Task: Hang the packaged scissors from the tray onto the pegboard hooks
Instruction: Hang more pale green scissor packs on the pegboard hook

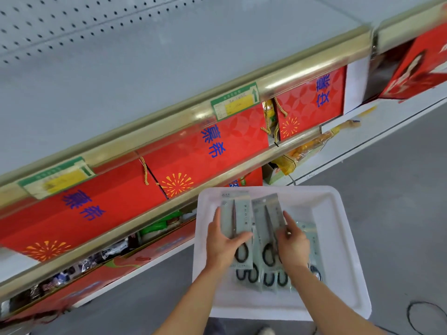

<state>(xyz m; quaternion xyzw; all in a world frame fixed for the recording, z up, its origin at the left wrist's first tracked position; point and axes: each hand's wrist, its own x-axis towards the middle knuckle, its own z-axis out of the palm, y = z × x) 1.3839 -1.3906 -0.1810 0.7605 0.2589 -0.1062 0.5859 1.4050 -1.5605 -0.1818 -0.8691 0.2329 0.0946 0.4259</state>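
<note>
Over the white plastic tray [343, 250], each hand's grip holds one grey carded scissors pack: left hand [223, 245], left pack [238, 220]; right hand [294, 245], right pack [269, 222]; long axes point toward the grey perforated pegboard [48, 25] far above

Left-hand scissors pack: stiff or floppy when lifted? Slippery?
Probably fairly stiff: the scissors pack in the left hand stays flat above the tray. Likely handle-heavy, since the black loops sit low. Its glossy face may be slippery.
</note>
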